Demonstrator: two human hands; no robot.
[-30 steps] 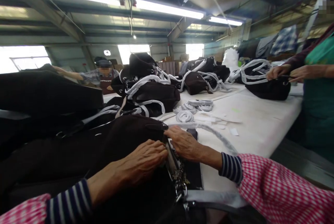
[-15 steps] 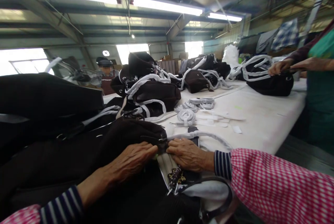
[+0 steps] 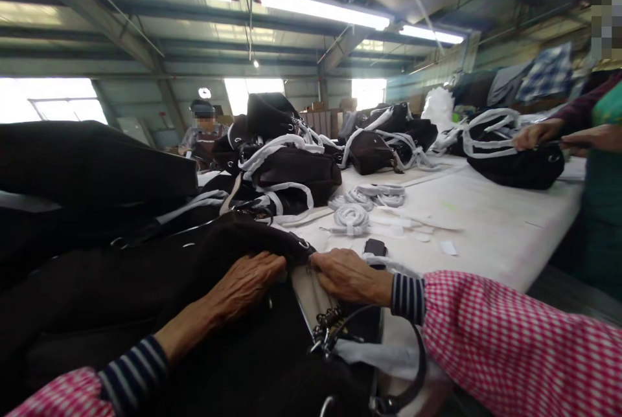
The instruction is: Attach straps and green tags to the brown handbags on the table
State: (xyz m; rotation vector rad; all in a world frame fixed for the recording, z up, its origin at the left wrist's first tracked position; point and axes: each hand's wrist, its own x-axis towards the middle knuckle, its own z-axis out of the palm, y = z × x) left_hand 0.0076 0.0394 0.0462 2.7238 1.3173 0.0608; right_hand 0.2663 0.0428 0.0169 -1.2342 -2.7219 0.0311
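A large black handbag [image 3: 233,352] lies in front of me, its zipped opening showing a pale lining [image 3: 307,291]. My left hand [image 3: 247,281] rests over the bag's near edge, fingers together and curled onto the fabric; its thumb is mostly hidden. On the other side of the opening, my right hand [image 3: 347,274] pinches the bag at the end of the opening, by a metal ring. Below the right hand hang a metal clasp and chain [image 3: 324,329]. A dark handle [image 3: 418,365] and white wrapping [image 3: 379,355] lie at the bag's right.
More black bags [image 3: 296,171] with white-wrapped straps are piled behind. Coiled wrapped straps [image 3: 350,216] and paper scraps [image 3: 448,248] lie on the white table [image 3: 505,229]. At right a co-worker's hands [image 3: 537,134] hold another bag [image 3: 515,168]. Another person [image 3: 201,135] stands far back.
My view has shifted slightly. Both hands stay at the bag's opening; the right hand has moved up a little, its fingers now drawn in on the opening's end.
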